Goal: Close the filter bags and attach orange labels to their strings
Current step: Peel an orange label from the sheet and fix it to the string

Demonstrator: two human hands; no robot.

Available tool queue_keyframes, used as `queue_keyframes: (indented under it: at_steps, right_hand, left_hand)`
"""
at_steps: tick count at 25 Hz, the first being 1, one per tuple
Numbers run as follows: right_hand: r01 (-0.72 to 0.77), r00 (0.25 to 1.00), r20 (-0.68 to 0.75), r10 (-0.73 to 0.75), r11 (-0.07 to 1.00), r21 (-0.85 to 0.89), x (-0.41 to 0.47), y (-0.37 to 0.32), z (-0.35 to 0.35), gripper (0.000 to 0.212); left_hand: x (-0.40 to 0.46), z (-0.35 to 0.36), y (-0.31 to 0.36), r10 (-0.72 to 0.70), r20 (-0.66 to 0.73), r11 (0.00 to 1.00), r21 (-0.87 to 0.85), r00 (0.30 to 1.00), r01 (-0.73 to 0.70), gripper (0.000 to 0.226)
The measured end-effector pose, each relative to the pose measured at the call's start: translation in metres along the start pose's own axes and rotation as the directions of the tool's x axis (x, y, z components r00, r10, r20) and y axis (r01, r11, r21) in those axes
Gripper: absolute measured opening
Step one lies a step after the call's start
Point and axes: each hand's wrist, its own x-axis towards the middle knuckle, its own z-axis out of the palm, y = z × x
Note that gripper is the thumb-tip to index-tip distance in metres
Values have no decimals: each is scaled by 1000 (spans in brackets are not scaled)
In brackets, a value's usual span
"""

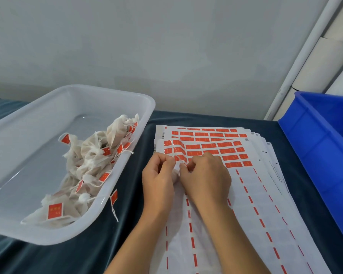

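Note:
My left hand (158, 175) and my right hand (205, 175) meet over the near part of a label sheet (216, 151). Between them they hold a white filter bag (175, 176), mostly hidden by the fingers. Both pinch its thin white string (179, 158), which runs up across the orange labels (229, 150). The top sheet has orange labels only in its far rows. Nearer rows are peeled, leaving orange dashes on white backing (255, 204).
A clear plastic tub (131, 171) at the left holds several closed filter bags with orange labels (91, 163); one label (114, 196) hangs over its rim. A blue crate (321, 147) stands at the right. More label sheets (269, 151) lie stacked underneath on the dark cloth.

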Motion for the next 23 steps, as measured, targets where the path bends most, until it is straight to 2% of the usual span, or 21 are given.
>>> queue_keyframes:
  at_steps: [6,12,15,20,23]
  right_hand:
    - [43,998,53,-42,999,-23,2,-2,-3,33]
    - [145,989,51,-139,981,-127,3,-3,-4,32]
    - [137,990,59,-130,980,-147,5,-4,-3,32]
    - [163,987,16,-162,978,-130,3,-1,-2,43]
    - [159,987,10,-160,974,-163,2,-2,0,42]
  left_hand:
    - [1,-1,-2,-11,9,1000,-1,1000,11,21]
    - [2,0,-1,-21,-1,1000,-15,1000,21,20]
    - [1,0,1,-25,-3,1000,-17,1000,24,22]
    - [-2,0,5,-26,5,999,-33,1000,26,28]
    - [-2,1,7,-25,6,999,-33,1000,25,30]
